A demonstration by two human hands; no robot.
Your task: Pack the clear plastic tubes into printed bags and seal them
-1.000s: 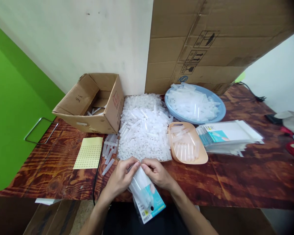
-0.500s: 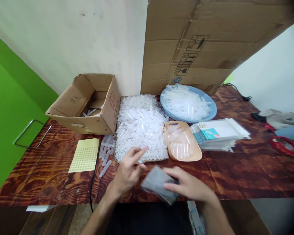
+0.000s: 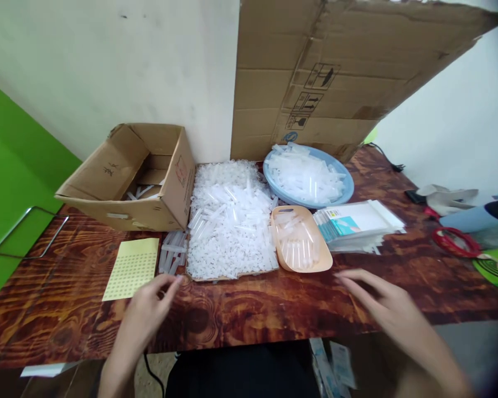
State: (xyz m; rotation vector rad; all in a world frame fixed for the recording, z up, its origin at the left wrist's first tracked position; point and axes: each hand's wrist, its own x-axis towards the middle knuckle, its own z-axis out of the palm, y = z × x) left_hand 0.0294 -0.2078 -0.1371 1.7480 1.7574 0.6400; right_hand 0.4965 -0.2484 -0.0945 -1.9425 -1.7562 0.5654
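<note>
My left hand hovers over the wooden table near the yellow sticker sheet, fingers loosely curled and holding nothing. My right hand is stretched flat and open over the table's front right, below the stack of printed plastic bags. Both hands are smeared by motion. A heap of clear plastic tubes lies ahead between them. Small packets show below the table edge.
An open cardboard box stands at the back left. A blue bowl of tubes and a peach tray sit right of the heap. A large cardboard sheet leans on the wall. Red and green items lie far right.
My right hand let go of the filled bag and moved right with open fingers. My left hand swung left toward the sticker sheet. The camera view shifted right.
</note>
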